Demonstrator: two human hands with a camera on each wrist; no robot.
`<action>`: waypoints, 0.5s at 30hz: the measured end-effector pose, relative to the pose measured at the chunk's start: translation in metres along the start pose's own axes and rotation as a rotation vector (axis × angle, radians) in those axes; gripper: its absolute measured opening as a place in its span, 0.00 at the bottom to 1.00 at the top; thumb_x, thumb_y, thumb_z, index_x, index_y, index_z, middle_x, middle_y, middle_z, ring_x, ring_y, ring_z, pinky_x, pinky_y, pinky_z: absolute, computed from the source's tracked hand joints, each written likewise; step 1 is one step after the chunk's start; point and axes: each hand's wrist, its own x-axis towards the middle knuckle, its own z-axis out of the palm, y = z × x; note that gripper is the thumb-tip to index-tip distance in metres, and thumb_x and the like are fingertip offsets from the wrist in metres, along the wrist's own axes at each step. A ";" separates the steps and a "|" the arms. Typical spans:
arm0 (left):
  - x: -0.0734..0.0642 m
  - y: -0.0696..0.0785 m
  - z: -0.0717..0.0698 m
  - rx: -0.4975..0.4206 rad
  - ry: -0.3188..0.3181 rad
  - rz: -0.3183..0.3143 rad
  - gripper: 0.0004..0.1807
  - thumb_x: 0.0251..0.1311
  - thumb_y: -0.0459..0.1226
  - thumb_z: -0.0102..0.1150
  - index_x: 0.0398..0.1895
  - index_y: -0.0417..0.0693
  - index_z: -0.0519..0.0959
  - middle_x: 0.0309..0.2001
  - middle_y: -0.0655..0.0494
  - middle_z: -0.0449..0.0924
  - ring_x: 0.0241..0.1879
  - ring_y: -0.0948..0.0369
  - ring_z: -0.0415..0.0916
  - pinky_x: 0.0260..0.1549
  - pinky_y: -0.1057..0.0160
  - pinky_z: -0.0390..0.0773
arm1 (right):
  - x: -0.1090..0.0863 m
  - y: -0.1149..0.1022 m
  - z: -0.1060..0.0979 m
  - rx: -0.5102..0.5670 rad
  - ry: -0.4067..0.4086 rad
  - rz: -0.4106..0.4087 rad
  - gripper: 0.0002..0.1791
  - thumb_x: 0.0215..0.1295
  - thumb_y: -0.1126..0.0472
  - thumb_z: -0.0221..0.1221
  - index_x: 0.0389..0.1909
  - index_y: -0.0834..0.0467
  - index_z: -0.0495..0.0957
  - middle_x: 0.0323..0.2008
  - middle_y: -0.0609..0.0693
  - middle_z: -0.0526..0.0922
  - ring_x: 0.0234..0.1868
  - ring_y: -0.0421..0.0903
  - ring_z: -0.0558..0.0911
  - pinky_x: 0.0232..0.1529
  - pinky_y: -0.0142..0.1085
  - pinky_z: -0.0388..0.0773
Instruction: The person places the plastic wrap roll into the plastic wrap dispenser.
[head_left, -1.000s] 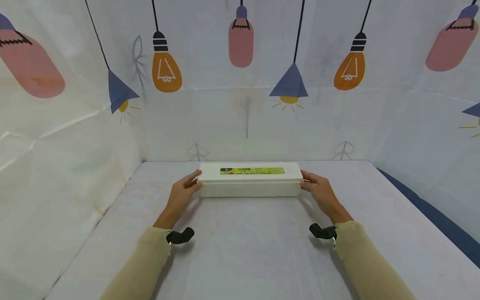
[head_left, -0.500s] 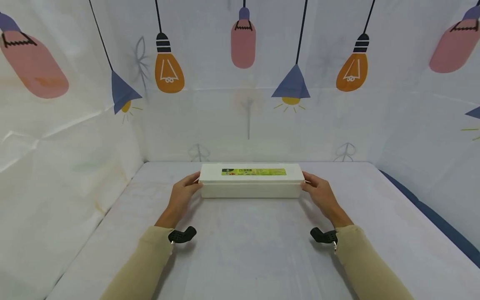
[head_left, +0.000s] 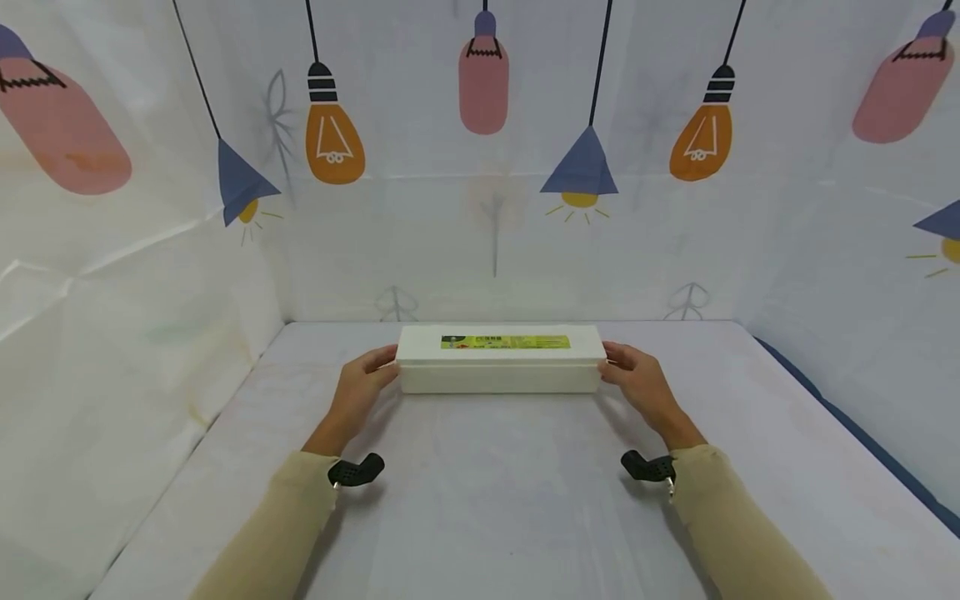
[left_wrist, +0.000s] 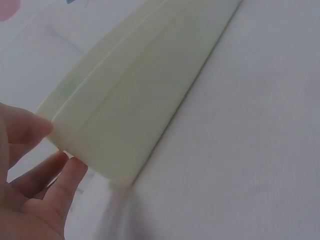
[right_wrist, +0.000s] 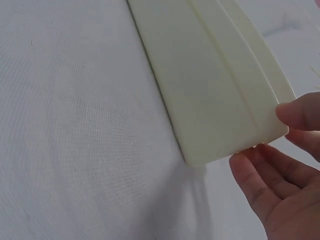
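Observation:
A long white cling film box (head_left: pixel 499 379) with a yellow-green label (head_left: pixel 506 342) on its top lies crosswise toward the back of the table in the head view. My left hand (head_left: pixel 355 394) grips its left end. In the left wrist view the thumb (left_wrist: pixel 37 127) presses near the upper corner, with the fingers (left_wrist: pixel 62 187) against the end face. At the right end my right hand (head_left: pixel 642 389) holds the box the same way. The right wrist view shows its thumb (right_wrist: pixel 297 114) on the upper corner and fingertips touching the end. The box's back side is hidden.
The white-covered table (head_left: pixel 495 500) spreads around the box. Behind it rises a white sheet wall (head_left: pixel 420 242) printed with lamps and bulbs. A similar sheet (head_left: pixel 112 333) closes the left side. A dark blue strip (head_left: pixel 862 429) runs along the right edge. Each wrist wears a black device (head_left: pixel 356 471).

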 end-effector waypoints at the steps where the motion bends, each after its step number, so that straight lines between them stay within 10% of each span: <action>1: -0.001 0.000 -0.001 0.005 -0.010 0.000 0.25 0.71 0.34 0.57 0.69 0.42 0.72 0.66 0.46 0.73 0.65 0.54 0.70 0.63 0.55 0.70 | 0.000 -0.001 0.000 -0.001 -0.002 0.003 0.29 0.75 0.61 0.57 0.72 0.66 0.64 0.68 0.63 0.70 0.64 0.57 0.74 0.54 0.34 0.79; 15: -0.002 0.003 -0.012 0.014 -0.057 0.035 0.19 0.74 0.31 0.52 0.65 0.34 0.74 0.61 0.38 0.76 0.59 0.49 0.76 0.53 0.63 0.79 | -0.002 -0.007 -0.005 -0.007 -0.018 0.000 0.28 0.75 0.60 0.57 0.70 0.69 0.66 0.65 0.66 0.73 0.61 0.61 0.77 0.52 0.37 0.81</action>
